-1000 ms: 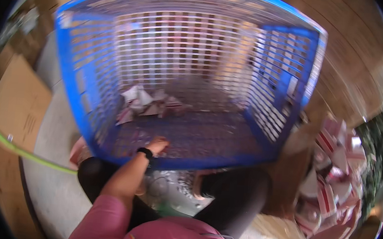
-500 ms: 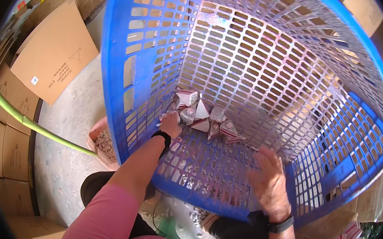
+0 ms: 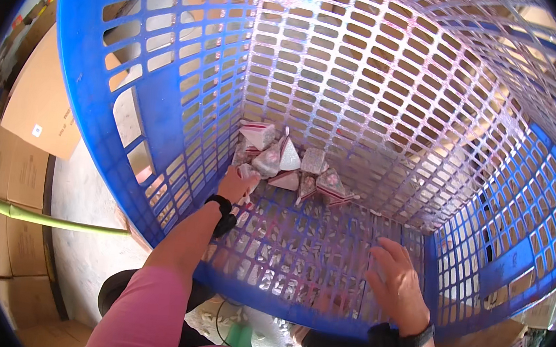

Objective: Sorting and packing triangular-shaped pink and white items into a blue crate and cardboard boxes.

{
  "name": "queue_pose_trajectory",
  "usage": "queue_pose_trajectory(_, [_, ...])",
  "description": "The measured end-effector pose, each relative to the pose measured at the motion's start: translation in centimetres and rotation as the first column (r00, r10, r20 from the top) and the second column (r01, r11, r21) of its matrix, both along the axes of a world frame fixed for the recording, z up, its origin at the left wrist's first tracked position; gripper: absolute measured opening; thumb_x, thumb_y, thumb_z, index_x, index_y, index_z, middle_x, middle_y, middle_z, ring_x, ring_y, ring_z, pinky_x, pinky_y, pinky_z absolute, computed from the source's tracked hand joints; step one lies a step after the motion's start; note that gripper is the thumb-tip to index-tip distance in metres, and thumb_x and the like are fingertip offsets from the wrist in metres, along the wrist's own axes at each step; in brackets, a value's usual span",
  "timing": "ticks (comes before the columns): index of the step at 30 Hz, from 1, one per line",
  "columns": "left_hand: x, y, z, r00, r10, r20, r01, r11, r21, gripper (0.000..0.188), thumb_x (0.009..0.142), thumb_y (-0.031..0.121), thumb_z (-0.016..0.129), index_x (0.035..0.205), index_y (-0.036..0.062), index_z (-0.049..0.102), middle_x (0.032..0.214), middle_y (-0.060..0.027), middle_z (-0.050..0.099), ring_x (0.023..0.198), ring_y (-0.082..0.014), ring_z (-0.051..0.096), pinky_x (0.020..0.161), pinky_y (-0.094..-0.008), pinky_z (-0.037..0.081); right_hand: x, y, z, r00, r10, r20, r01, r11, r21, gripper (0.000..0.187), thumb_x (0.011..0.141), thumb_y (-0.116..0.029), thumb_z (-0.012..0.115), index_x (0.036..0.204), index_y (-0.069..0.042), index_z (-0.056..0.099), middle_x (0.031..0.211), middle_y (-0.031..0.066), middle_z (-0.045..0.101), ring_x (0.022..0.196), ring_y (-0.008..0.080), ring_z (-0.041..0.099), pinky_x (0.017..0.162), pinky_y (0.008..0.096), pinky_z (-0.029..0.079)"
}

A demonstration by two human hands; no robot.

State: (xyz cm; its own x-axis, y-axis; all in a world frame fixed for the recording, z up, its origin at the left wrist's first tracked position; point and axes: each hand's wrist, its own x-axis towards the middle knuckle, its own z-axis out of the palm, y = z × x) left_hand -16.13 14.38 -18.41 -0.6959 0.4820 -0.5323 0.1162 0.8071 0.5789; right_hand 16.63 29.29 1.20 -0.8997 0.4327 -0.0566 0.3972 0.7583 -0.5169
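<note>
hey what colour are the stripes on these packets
The packets have dark red stripes, best seen in the head view.

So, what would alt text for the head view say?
A person's left hand touches small red-and-white packets toward the back left of a blue basket. The right hand, open and apart from them, is inside it too.

Head-worn fisheye view, close above, down into a blue crate (image 3: 157, 110)

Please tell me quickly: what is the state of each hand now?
Left hand: at a small packet; whether it is gripping cannot be told.
Right hand: open, nothing visible in it, above the blue basket's floor.
</note>
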Motion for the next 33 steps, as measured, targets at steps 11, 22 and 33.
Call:
queue_pose_trajectory(11, [16.4, 3.8, 11.6, 0.704, -0.603, 0.375, 0.098, 0.605, 0.791, 0.053, 0.08, 0.029, 0.061, 0.12, 0.0025, 0.04, 0.105, -0.0086, 0.054, 0.091, -0.0156, 0.054, 0.073, -0.0248, 0.044, -0.9, -0.6, -2.6, 0.876, -0.454, -0.164, 0.233, 0.695, -0.68, 0.075, 0.073, -0.054, 0.061, 0.124, -0.002, 0.04, 0.111, 0.0186, 0.052, 0.099, 0.0293, 0.053, 0.08, 0.0403, 0.046])
queue_pose_trajectory(22, [19.9, 0.0, 16.2, 0.637, -0.378, -0.672, 0.753, 0.491, 0.438, 0.023, 0.08, 0.023, 0.06, 0.086, 0.0028, 0.05, 0.077, -0.0124, 0.053, 0.07, -0.0275, 0.055, 0.061, -0.0353, 0.044, -0.1, -0.5, -1.7, 0.774, -0.633, -0.016, 0.158, 0.217, -0.963, 0.05, 0.077, -0.039, 0.059, 0.113, -0.005, 0.05, 0.09, 0.004, 0.056, 0.08, 0.0141, 0.056, 0.06, 0.0299, 0.048])
queue_pose_trajectory(33, [20.5, -0.7, 18.0, 0.278, -0.649, -0.708, 0.952, 0.084, 0.296, 0.023, 0.083, 0.025, 0.052, 0.07, 0.006, 0.046, 0.063, -0.0108, 0.05, 0.057, -0.0268, 0.054, 0.05, -0.0371, 0.044, 0.0, -0.5, -0.7, 0.965, -0.21, -0.158, -0.06, 0.411, -0.91, 0.044, 0.075, -0.037, 0.065, 0.098, 0.001, 0.062, 0.077, 0.0022, 0.062, 0.073, 0.0113, 0.055, 0.069, 0.0255, 0.044])
